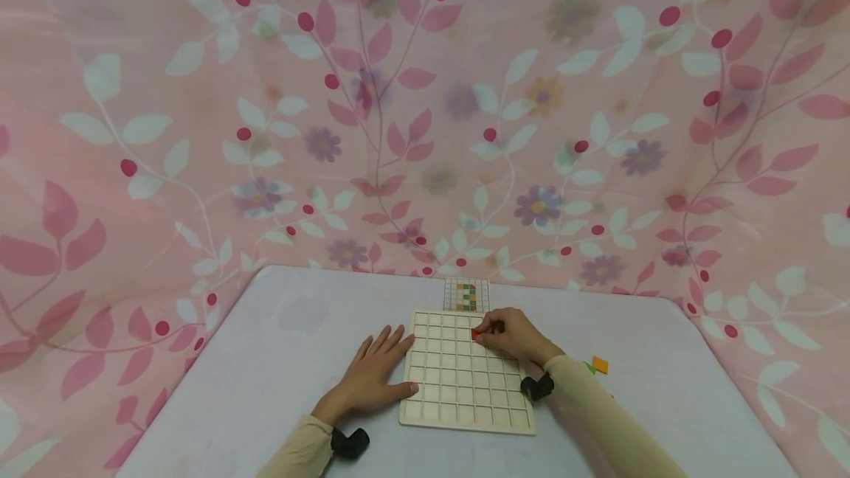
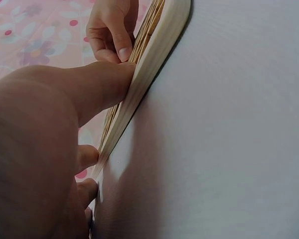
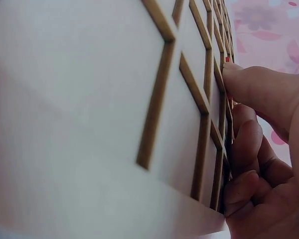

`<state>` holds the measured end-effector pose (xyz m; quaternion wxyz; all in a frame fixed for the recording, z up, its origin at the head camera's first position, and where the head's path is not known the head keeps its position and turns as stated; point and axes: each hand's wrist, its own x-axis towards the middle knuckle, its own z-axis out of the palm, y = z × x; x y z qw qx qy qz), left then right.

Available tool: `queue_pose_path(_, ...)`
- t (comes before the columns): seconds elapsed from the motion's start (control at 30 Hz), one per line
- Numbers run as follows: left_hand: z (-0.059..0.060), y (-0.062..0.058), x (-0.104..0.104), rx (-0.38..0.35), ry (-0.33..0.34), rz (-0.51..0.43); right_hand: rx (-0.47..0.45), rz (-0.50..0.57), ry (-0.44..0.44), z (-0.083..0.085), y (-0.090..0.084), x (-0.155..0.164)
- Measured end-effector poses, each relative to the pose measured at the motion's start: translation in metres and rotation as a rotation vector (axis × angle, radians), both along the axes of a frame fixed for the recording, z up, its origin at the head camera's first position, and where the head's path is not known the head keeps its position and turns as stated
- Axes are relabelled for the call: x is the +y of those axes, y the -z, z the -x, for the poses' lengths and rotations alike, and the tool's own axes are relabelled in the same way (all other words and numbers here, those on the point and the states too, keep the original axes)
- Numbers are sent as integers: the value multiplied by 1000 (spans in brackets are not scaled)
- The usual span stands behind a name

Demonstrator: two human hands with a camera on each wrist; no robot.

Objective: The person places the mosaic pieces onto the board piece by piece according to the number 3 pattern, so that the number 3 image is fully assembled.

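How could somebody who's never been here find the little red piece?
On the white-covered table, find the pale gridded board. Near its far edge, the right hand pinches something small. That's the red piece, the only coloured one showing on the board.

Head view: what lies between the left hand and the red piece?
Only the grid board: its rim and a run of empty squares separate the left hand from the red piece. The head view shows this.
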<state>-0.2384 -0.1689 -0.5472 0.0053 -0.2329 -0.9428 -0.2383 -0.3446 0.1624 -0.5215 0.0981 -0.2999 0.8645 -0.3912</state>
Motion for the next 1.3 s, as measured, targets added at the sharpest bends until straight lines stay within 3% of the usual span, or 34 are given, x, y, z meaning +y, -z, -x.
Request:
queue_pose_path(0.33, 0, -4, -2, -19, 4, -19, -30, -24, 36, 0, -3, -1)
queue_pose_path(0.7, 4, -8, -13, -59, 110, -64, 12, -6, 90, 4, 1, 0)
queue_pose_path(1.03, 2, -10, -11, -59, 102, -92, 14, 36, 122, 2, 4, 3)
queue_pose_path(1.3, 2, -6, -13, -55, 102, -106, -30, 114, 237, 0, 4, 13)
